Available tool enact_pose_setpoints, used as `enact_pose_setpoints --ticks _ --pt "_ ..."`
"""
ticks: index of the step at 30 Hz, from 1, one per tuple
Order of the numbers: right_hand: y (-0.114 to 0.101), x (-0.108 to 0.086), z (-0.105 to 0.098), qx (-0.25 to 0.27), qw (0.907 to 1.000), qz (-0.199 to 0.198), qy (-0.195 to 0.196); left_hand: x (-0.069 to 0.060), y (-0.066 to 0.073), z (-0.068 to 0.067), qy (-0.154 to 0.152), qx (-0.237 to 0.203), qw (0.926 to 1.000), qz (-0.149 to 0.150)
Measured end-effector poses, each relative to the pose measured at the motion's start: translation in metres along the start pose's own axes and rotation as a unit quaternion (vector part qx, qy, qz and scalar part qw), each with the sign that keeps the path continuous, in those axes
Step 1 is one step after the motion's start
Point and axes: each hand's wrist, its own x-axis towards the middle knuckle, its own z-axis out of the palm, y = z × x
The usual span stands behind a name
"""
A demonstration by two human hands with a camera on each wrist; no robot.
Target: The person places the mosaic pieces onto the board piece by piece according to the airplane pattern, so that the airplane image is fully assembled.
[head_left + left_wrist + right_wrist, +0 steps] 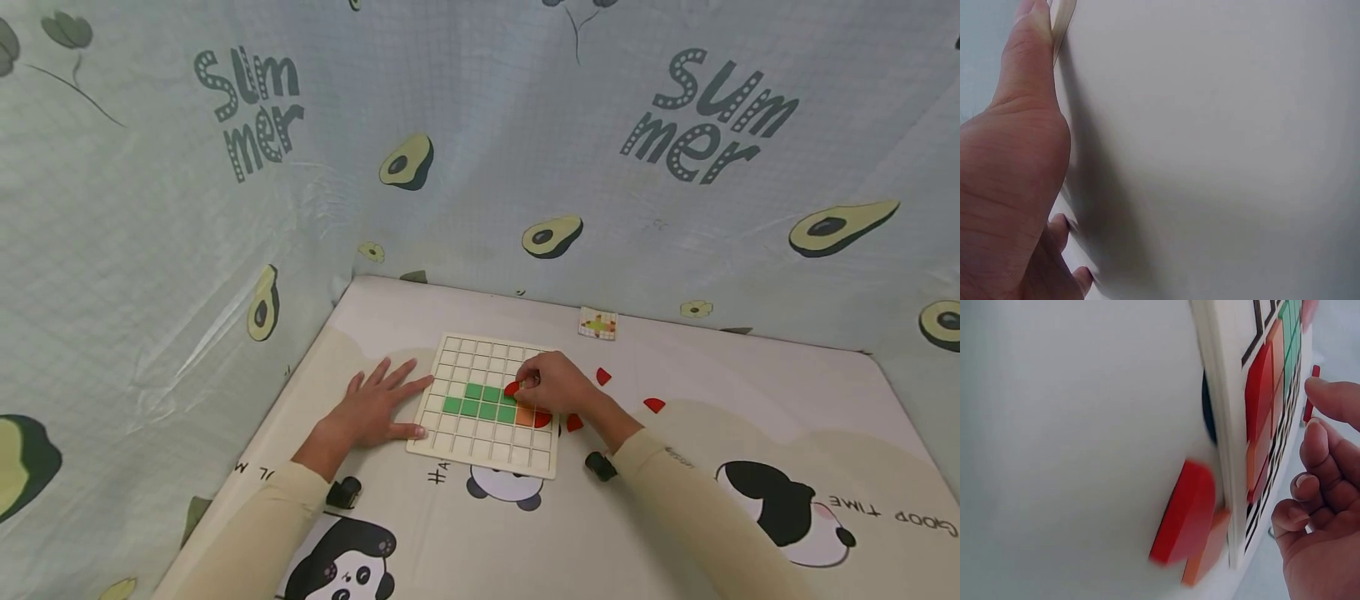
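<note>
A cream grid board (pixel 480 462) lies on the table with green square tiles (pixel 470 407) in two rows. At the right end of the lower row sit an orange tile (pixel 524 416) and a red fan-shaped piece (pixel 542 420). My right hand (pixel 561 383) pinches another red piece (pixel 512 389) between thumb and finger, above the board; the right wrist view shows this held red piece (pixel 1310 403) edge-on. With fingers spread, my left hand (pixel 371 414) rests at the board's left edge, its fingertips touching it. The left wrist view shows mainly the thumb side of that hand (pixel 1013 162).
Loose red pieces (pixel 603 377) lie right of the board, one (pixel 654 405) farther out. Beside the board's edge, a red piece (pixel 1188 512) lies against an orange piece (pixel 1208 549). A small pattern card (pixel 597 323) lies at the back, near the printed curtain (pixel 480 108).
</note>
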Motion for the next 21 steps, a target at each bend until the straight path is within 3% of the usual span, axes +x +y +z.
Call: enact_pose_setpoints --ticks 10,21 --pt "-0.016 0.012 0.014 -0.011 0.9999 -0.008 0.009 0.000 -0.002 0.002 0.000 -0.001 1.0000 -0.001" --pt "-0.026 0.026 0.028 -0.026 0.9980 -0.055 0.018 0.002 -0.003 0.005 -0.002 -0.003 1.0000 0.001"
